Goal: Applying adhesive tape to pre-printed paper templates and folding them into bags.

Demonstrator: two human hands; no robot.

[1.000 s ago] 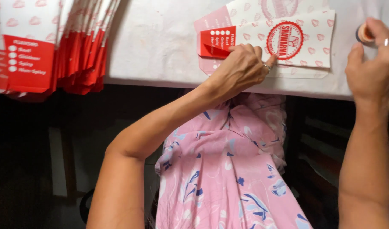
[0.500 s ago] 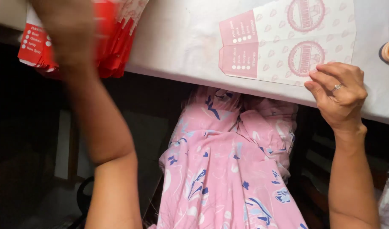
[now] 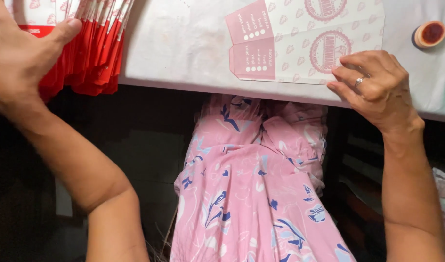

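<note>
At far left, along the table's front edge, my left hand [image 3: 18, 58] rests on a fanned stack of flat red-and-white printed paper pouches [image 3: 89, 53], palm down and fingers together, the thumb stretched across the top sheet; I cannot tell whether the fingers grip anything beneath, as they run out of view. The stack overhangs the edge of the white paper-covered table [image 3: 183, 53], its red ends drooping slightly, which suggests thin, limp stock that slides sheet on sheet. I judge it light and easily creased, best taken by pinching one corner of the top pouch while the rest is held down.

Centre frame, a single flat pale-pink-and-white printed paper pouch [image 3: 300, 43] lies on the table, well apart from the stack, its lower edge near the table's rim. My right hand [image 3: 377, 87], a ring on one finger, presses its curled fingertips onto the pouch's lower right corner, pinning it rather than pinching it. That corner, or the free left flap, looks the sensible place to lift it.

At far right, a small round pot with a dark red centre [image 3: 428, 34] sits on the table, apart from the pouch. Below the table edge, a pink floral-print garment [image 3: 251, 194] covers my lap.
</note>
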